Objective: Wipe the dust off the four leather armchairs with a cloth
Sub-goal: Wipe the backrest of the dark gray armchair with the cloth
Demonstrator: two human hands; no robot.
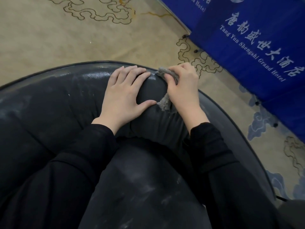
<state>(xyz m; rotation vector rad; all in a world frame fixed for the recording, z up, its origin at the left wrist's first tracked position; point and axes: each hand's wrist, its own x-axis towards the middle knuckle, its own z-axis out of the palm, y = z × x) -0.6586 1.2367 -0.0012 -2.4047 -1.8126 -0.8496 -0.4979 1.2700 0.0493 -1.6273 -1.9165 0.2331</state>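
Note:
A dark grey leather armchair (54, 103) with a rounded back fills the lower view, streaked with pale dust on its back rim and seat cushion (142, 184). My left hand (125, 98) lies flat with spread fingers on the top of the padded back. Just to its right, my right hand (183, 86) grips a crumpled grey cloth (165, 103) and presses it against the back's upper edge. Part of the cloth shows above the fingers and part hangs below the palm. Both arms wear black sleeves.
Beige carpet (49, 33) with cloud outlines lies beyond the chair. A blue cloth-covered table or stand (257, 33) with white lettering stands at the upper right, close to the chair's right side. A thin black chair rim (234, 123) curves along the right.

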